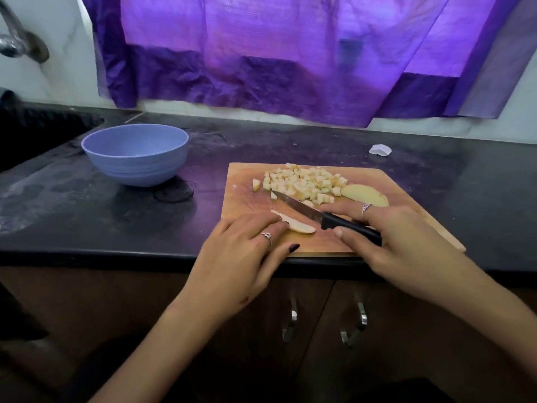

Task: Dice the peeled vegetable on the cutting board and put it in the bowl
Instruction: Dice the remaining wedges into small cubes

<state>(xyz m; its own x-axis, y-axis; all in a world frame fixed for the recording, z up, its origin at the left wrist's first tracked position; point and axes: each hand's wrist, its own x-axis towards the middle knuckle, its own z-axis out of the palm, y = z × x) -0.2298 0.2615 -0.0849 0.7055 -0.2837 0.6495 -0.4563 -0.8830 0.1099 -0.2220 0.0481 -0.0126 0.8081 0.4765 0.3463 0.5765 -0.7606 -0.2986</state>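
- On the black counter (479, 181), a wooden cutting board (244, 196) lay near the front edge, right of centre.
- The right hand (398, 242) was closed around the black handle of a knife (325, 218), thumb on the near side of the handle and index finger stretched along the far side; its grip was firmly on the knife.
- The knife blade pointed away and to the left, its tip close to the pile of diced pieces (305, 183).
- The left hand (247, 245) rested on the near left part of the board, fingers stretched and pressing down on a pale vegetable slice (302, 227); whether the thumb curled round the slice could not be told, so this grip read as flat fingers holding it in place.
- The slice lay just left of the knife handle, partly hidden under the fingertips.
- The diced pieces sat in a heap at the far middle of the board, with a larger uncut piece (366, 195) touching the heap's right side.
- A blue bowl (135, 154) stood on the counter to the left of the board, well apart from it; nothing could be seen inside it from this angle.
- A small white scrap (380, 149) lay on the counter beyond the board's far right corner.
- A purple curtain (276, 53) hung behind the counter, and cabinet handles (293, 318) showed below the counter's edge.
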